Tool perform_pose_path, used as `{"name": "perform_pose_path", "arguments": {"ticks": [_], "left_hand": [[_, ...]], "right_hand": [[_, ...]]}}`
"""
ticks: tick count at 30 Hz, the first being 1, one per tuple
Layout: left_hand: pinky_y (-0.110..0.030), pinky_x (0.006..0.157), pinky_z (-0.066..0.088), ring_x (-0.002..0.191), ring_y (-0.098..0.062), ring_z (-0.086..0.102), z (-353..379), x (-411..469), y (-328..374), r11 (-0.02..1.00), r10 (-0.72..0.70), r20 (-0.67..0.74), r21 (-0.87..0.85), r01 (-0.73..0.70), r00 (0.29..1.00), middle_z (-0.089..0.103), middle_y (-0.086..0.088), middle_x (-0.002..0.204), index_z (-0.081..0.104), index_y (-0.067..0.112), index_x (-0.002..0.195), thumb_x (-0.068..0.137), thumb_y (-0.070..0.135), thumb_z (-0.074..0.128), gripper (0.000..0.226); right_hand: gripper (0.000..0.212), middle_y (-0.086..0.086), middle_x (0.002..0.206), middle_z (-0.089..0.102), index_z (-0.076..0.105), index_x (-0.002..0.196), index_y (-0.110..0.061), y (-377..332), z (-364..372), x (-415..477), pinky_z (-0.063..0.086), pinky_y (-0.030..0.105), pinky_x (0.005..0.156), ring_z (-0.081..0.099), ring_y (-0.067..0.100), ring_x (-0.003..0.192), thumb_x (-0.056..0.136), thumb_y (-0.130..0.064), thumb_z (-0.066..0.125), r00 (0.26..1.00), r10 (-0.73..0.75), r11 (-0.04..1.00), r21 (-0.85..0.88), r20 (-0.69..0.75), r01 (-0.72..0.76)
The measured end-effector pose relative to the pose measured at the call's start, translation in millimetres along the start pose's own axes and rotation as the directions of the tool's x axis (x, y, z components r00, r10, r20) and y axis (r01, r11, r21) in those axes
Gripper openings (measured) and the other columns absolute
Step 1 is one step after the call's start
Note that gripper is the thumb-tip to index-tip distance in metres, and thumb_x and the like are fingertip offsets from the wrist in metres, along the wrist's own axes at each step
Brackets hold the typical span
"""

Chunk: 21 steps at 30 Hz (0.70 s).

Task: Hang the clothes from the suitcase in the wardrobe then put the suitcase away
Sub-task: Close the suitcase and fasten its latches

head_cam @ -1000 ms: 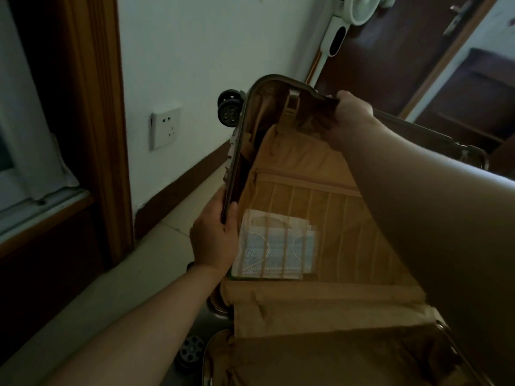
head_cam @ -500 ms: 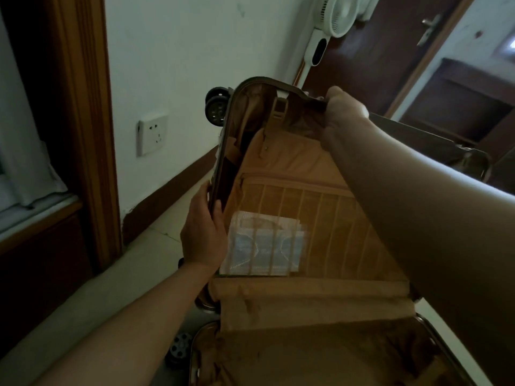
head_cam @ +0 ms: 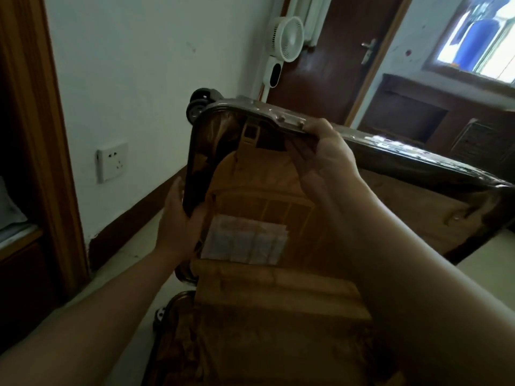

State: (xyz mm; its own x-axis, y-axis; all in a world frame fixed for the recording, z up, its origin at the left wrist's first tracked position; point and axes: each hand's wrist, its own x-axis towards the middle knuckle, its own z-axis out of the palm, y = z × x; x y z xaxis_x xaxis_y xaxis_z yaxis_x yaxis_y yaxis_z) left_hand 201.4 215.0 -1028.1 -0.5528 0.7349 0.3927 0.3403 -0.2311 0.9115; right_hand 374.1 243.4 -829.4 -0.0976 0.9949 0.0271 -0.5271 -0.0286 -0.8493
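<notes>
A hard-shell suitcase (head_cam: 390, 151) lies open on the floor, its upper half raised towards me. My left hand (head_cam: 178, 221) grips the left rim of that raised half. My right hand (head_cam: 326, 151) holds its top rim. The lining is tan fabric with a mesh pocket; a pale flat packet (head_cam: 245, 243) sits inside the pocket. The lower half (head_cam: 237, 344) lies below, also lined in tan. No clothes show inside. The wardrobe's wooden frame (head_cam: 36, 135) stands at the far left.
A white wall with a socket (head_cam: 111, 161) runs behind the suitcase. A white fan (head_cam: 288, 37) stands at the back beside a dark door (head_cam: 334, 51). A dark cabinet (head_cam: 446, 118) sits under a window at the right. Pale floor shows at left.
The raised suitcase half has tilted further over, so more of its outer top edge shows. Both hands stay on its rim. My view has shifted right, showing the window.
</notes>
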Motion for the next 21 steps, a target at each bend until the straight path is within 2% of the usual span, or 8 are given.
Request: {"name": "perform_pose_path", "arguments": {"ticks": [2,4,5,7,9,11,14,21], "left_hand": [[-0.041,0.110,0.037,0.135,-0.017,0.040,-4.3,-1.2,32.2,0.980,0.163,-0.036,-0.113,-0.166,0.986,0.039,-0.001,0.149,0.023,0.022,0.150,0.085,0.056,0.053,0.079],[-0.030,0.107,0.039,0.130,-0.013,0.046,-7.4,0.2,75.5,0.939,0.272,-0.121,-0.187,-0.290,0.955,0.048,-0.001,0.141,0.035,0.016,0.145,0.086,0.052,0.047,0.070],[-0.030,0.103,0.042,0.122,-0.012,0.052,-8.1,1.8,95.9,0.920,0.282,-0.178,-0.229,-0.318,0.943,0.056,0.000,0.130,0.048,0.013,0.136,0.087,0.053,0.045,0.063],[-0.035,0.087,0.048,0.095,-0.012,0.059,-7.5,3.3,130.9,0.898,0.219,-0.271,-0.320,-0.303,0.937,0.064,0.001,0.096,0.065,0.008,0.100,0.086,0.057,0.045,0.055],[-0.032,0.071,0.045,0.074,-0.013,0.053,-2.7,4.5,146.8,0.894,0.112,-0.344,-0.376,-0.246,0.932,0.056,0.001,0.070,0.061,0.016,0.069,0.083,0.060,0.048,0.048],[-0.029,0.065,0.041,0.066,-0.010,0.049,0.5,4.8,151.0,0.912,0.041,-0.392,-0.361,-0.194,0.919,0.050,0.007,0.061,0.051,0.028,0.053,0.081,0.060,0.050,0.043],[-0.033,0.065,0.039,0.068,-0.017,0.047,1.6,6.0,149.5,0.898,-0.004,-0.409,-0.403,-0.176,0.913,0.047,-0.004,0.067,0.048,0.020,0.058,0.081,0.058,0.052,0.044],[-0.019,0.055,0.039,0.052,0.000,0.046,0.5,7.7,141.9,0.841,0.030,-0.477,-0.463,-0.280,0.878,0.045,0.016,0.045,0.050,0.028,0.043,0.088,0.035,0.056,0.045]], "right_hand": [[0.009,0.010,0.074,0.064,0.057,0.080,-0.003,-3.2,-8.4,-13.0,0.055,0.037,0.090,0.066,0.021,0.073,0.087,0.000,0.056,0.996,0.047,0.996,0.067,0.071,-0.052],[0.013,0.010,0.077,0.063,0.056,0.076,-0.005,-6.6,-16.1,-20.6,0.053,0.036,0.090,0.064,0.022,0.074,0.087,0.000,0.052,0.986,0.105,0.987,0.110,0.128,-0.119],[0.014,0.010,0.079,0.063,0.056,0.076,-0.006,-8.4,-19.3,-23.6,0.053,0.036,0.090,0.064,0.023,0.076,0.087,0.000,0.051,0.978,0.137,0.981,0.119,0.158,-0.156],[0.014,0.011,0.081,0.065,0.057,0.077,-0.006,-14.8,-25.7,-30.0,0.053,0.037,0.088,0.065,0.025,0.079,0.087,-0.001,0.049,0.963,0.183,0.971,0.114,0.196,-0.208],[0.012,0.013,0.084,0.066,0.058,0.080,-0.005,-24.0,-33.0,-34.3,0.053,0.040,0.088,0.066,0.027,0.084,0.087,-0.002,0.049,0.959,0.212,0.964,0.123,0.190,-0.237],[0.010,0.014,0.093,0.065,0.057,0.084,-0.002,-34.0,-41.4,-32.7,0.050,0.043,0.093,0.065,0.031,0.098,0.086,0.001,0.047,0.963,0.227,0.951,0.181,0.142,-0.251],[0.024,0.018,0.105,0.061,0.054,0.088,0.002,-47.9,-54.3,-27.3,0.045,0.046,0.101,0.058,0.034,0.115,0.069,0.013,0.045,0.969,0.214,0.926,0.291,0.123,-0.241],[0.054,0.020,0.085,0.063,0.056,0.083,0.004,-37.1,-64.3,-25.8,0.047,0.044,0.098,0.061,0.035,0.093,0.031,0.020,0.053,0.967,0.124,0.860,0.463,0.221,-0.216]]}}
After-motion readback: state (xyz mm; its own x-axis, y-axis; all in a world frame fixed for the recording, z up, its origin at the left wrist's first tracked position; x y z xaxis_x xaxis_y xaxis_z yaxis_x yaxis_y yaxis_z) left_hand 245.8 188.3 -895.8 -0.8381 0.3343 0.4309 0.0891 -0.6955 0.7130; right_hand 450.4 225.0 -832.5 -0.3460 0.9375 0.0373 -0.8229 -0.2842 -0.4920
